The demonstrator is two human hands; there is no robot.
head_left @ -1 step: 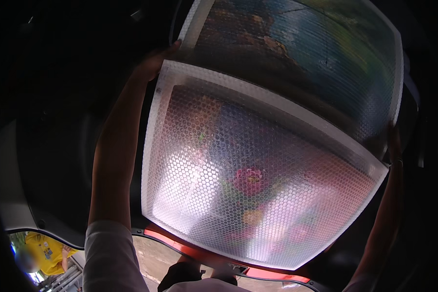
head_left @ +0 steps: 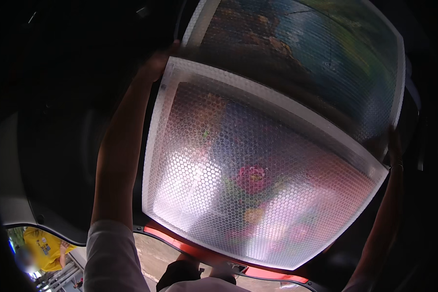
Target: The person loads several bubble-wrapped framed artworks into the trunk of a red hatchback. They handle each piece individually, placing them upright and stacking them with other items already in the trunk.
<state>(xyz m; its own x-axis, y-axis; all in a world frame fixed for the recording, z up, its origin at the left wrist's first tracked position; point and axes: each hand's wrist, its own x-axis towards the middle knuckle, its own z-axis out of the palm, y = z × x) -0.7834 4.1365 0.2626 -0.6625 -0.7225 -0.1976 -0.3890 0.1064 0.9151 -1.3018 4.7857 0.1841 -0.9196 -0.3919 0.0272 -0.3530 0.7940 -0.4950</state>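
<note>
Two framed pictures fill most of the view, both wrapped in bubble wrap, and the person holds them up with both arms stretched out. The near picture [head_left: 248, 194] has a white frame; through the wrap I can see blurred pink flowers and some green, but no more detail. The far picture [head_left: 316, 63] lies just behind it, partly covered by the upper edge of the near one, and it shows dark blue, brown and green colours under its own wrap.

The left hand [head_left: 155, 63] is at the upper left corner of the near picture, and its fingers close around the frame edge there. The right hand [head_left: 394, 143] is at the right corner, where the two pictures meet; it presses on the edge, but this side is dark and I cannot tell how its fingers are bent.

One white sleeve [head_left: 112, 258] covers the left upper arm. Around the pictures there is a dark interior [head_left: 58, 121]. One orange-red strip [head_left: 199, 248] runs under the lower edge of the near picture. At the bottom left, one other person in a yellow shirt [head_left: 41, 246] stands outside in daylight, well apart from the hands.
</note>
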